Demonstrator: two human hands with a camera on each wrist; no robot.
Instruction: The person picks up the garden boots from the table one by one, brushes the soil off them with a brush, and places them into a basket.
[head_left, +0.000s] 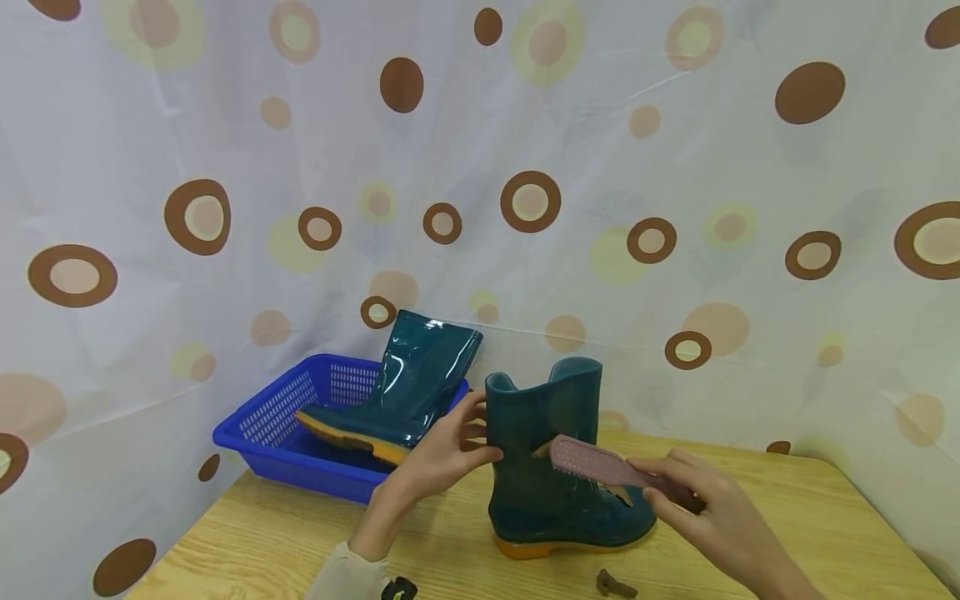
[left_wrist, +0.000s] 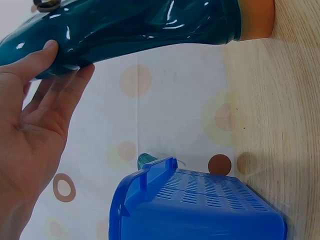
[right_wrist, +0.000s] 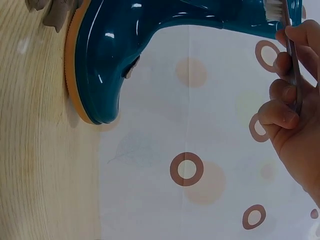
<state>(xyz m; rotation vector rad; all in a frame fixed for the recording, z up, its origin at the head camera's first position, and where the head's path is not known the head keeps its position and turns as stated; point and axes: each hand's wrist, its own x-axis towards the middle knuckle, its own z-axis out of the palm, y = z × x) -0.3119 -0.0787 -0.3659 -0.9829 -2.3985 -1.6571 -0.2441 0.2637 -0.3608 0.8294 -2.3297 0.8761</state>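
Observation:
A dark green rubber boot [head_left: 525, 492] with an orange sole stands upright on the table, toe to the right. My left hand [head_left: 441, 446] grips the back of its shaft, thumb on the near side and fingers reaching behind. In my right hand [head_left: 720, 508] is the handle of a pinkish brush [head_left: 588, 461], its white bristles [right_wrist: 273, 10] turned toward the boot's shaft. Whether the bristles touch the boot, I cannot tell. Brown mud-like patches [head_left: 542, 451] cling to the shaft and the instep, partly hidden by the brush.
Behind and left, a blue plastic basket [head_left: 315, 475] holds a second green boot [head_left: 423, 375], tilted over its rim. Brown clumps [head_left: 615, 585] lie on the wooden table [head_left: 247, 542] near the standing boot. A white curtain with brown circles [head_left: 480, 125] hangs close behind the table.

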